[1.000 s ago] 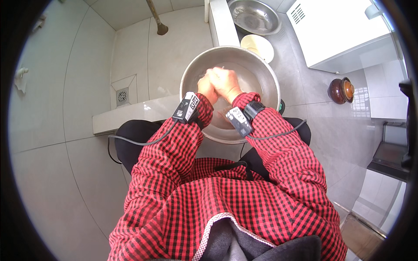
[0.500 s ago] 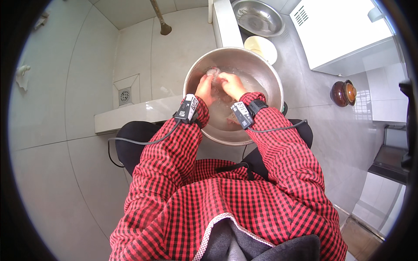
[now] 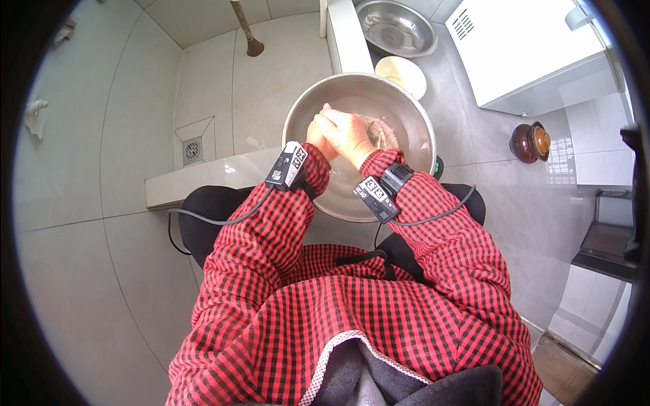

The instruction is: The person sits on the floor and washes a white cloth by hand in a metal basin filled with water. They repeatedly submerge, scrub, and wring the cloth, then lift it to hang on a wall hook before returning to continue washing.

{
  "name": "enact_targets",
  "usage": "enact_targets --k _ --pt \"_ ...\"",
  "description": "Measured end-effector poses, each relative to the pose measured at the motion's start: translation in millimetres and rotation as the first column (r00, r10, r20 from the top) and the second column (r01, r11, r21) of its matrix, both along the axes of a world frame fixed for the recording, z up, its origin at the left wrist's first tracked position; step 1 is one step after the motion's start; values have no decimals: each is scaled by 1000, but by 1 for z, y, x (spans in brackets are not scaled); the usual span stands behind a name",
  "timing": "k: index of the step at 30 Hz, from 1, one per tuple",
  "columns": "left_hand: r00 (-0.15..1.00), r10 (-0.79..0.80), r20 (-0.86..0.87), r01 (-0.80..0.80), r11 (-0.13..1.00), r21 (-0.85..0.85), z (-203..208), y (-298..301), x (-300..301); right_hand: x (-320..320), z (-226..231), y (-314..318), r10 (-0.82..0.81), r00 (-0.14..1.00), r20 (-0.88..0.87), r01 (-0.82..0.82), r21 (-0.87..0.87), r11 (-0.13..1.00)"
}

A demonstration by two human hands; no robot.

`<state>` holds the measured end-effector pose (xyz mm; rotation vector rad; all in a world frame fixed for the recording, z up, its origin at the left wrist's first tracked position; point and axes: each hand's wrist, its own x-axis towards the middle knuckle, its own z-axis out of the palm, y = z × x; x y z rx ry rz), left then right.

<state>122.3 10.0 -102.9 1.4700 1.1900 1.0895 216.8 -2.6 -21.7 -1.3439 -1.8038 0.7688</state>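
Both hands in the big steel basin [image 3: 425, 152], set between the person's knees, cloudy water [image 3: 342, 197] inside. Right hand [image 3: 344, 131] laid over left hand [image 3: 315, 138], fingers curled and pressed together near the far-left wall; cannot tell whether either one grips something, palms hidden. Greyish-pink soft-looking piece [image 3: 382, 134] in the basin, just right of the right hand, partly covered by it; cloth or meat, too blurred to tell, also unclear if it touches the fingers or how deep it sits. Progress, my judgement: handling in the water is underway, not finished. Done: water is in the basin, piece is in there with it, both hands brought together over the water. Left: piece not yet out of the basin; how much handling it still needs, cannot tell, nor whether more pieces lie under the hands or the cloudy surface. Around: second steel basin [image 3: 393, 32] and a cream round container [image 3: 410, 76] beyond the far rim, brown lidded jar [image 3: 523, 143] on the floor to the right, floor drain [image 3: 192, 149] at left
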Motion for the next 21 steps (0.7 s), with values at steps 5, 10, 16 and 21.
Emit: enact_targets --k 5,10,16,21 --pt "679 497 540 214 569 -794 37 -1 19 22 -15 13 -151 988 -14 146 -174 974" --pt "840 401 366 -134 806 -577 60 -2 8 50 -52 -8 -139 988 66 153 -366 918" --pt "951 288 113 -148 744 -652 21 -8 -8 67 -86 -34 -40 979 198 144 -542 828" --pt "976 219 -7 -132 561 -817 0 -20 14 67 -93 -32 -2 947 321 135 -393 910"
